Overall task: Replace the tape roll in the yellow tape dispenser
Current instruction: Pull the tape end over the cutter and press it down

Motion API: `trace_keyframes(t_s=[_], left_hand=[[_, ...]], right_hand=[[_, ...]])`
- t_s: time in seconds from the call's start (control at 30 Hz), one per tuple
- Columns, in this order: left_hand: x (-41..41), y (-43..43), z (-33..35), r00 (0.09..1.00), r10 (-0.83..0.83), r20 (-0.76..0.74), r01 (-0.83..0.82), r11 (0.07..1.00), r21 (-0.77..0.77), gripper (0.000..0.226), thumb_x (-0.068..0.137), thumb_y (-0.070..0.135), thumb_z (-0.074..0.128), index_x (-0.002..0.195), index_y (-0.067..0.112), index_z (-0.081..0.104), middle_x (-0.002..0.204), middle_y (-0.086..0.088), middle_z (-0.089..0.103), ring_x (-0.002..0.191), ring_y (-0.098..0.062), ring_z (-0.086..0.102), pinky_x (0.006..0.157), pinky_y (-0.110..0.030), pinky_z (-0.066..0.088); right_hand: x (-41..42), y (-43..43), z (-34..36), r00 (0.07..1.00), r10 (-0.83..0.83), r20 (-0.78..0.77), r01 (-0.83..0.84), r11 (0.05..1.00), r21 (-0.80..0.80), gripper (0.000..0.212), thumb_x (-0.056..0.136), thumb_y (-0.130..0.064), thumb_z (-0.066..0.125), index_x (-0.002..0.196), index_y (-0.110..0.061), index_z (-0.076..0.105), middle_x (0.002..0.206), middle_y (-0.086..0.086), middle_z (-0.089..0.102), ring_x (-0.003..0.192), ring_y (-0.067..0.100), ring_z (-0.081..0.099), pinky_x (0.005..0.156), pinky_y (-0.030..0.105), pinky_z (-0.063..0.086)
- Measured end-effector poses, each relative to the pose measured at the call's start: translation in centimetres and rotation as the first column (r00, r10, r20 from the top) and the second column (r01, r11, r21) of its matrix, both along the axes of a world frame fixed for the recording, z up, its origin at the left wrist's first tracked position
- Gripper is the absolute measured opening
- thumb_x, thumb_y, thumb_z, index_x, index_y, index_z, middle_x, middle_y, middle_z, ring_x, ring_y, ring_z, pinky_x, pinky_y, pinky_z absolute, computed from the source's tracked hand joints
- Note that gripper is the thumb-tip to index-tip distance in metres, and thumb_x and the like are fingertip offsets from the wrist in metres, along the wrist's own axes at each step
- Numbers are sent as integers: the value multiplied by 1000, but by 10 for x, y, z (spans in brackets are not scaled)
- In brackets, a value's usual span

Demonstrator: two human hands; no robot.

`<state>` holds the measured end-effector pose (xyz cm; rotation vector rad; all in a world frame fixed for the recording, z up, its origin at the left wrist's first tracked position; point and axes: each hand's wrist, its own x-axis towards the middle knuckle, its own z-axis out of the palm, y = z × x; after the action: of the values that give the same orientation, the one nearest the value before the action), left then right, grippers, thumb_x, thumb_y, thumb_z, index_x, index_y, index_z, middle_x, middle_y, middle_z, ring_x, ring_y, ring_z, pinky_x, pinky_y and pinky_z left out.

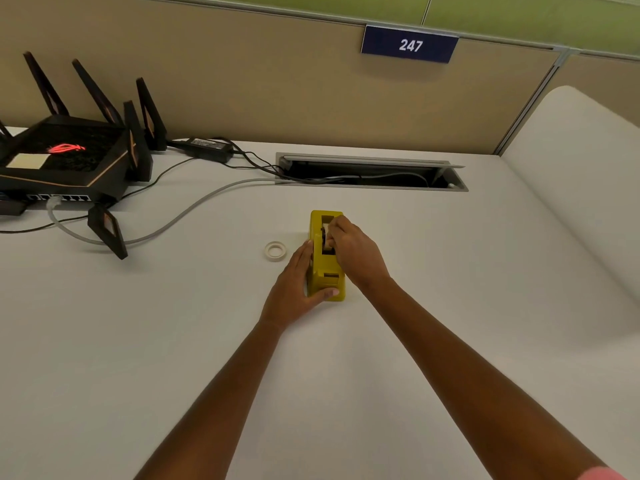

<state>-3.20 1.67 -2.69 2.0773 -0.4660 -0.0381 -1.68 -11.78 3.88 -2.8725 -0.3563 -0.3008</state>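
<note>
The yellow plastic tape dispenser (327, 268) stands on the pale grey surface (433, 306), roughly in its middle. The left hand (298, 285) braces it, palm against its left side and thumb curled over the near end, a firm grip on the body. The right hand (353, 252) reaches into the open well on top, fingertips pinched on what looks like the pale roll seated there; how tightly they close cannot be told.

The step in hand seems to be working the roll in or out of its cradle. It goes best with the left hand pressing the base flat so it cannot tip, and the right moving the roll straight along the slots, not twisting it.

Counted: one dispenser, one loose small whitish tape ring (275, 251) lying flat just left of it, one black angular router (65, 157) with upright antennas far left, and two hands.
</note>
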Motion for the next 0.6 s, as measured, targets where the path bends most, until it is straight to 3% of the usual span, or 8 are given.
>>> trace_keyframes(t_s=[0.07,0.2,0.33,0.6], left_hand=[[0,0,1,1000,2,-7,-2,1000,1,111,57,76,53,142,17,13,152,-4,24,137,-19,29,109,-36,33],[0,0,1,1000,14,13,-15,1000,14,97,70,49,69,142,16,14,152,-5,24,138,-21,28,109,-45,35],[-3,0,5,1000,20,-1,-20,1000,12,112,57,79,49,142,16,13,152,-5,24,137,-20,28,110,-39,34],[-1,0,2,1000,14,7,-14,1000,12,121,50,90,37,142,16,13,152,-5,23,138,-20,27,110,-38,33]], right_hand=[[-1,0,0,1000,-3,-4,3,1000,-9,19,92,-10,46,107,1,49,117,17,52,92,30,55,73,41,53],[-4,4,-4,1000,-18,-10,18,1000,-19,23,92,-11,47,111,1,48,126,16,48,100,31,54,74,42,53],[-8,5,-8,999,-44,-11,44,999,12,23,91,-10,48,110,2,50,129,17,47,102,33,54,73,43,53],[-15,8,-6,996,-86,33,84,995,57,22,91,-12,49,108,1,52,128,16,48,101,32,55,74,39,52]])
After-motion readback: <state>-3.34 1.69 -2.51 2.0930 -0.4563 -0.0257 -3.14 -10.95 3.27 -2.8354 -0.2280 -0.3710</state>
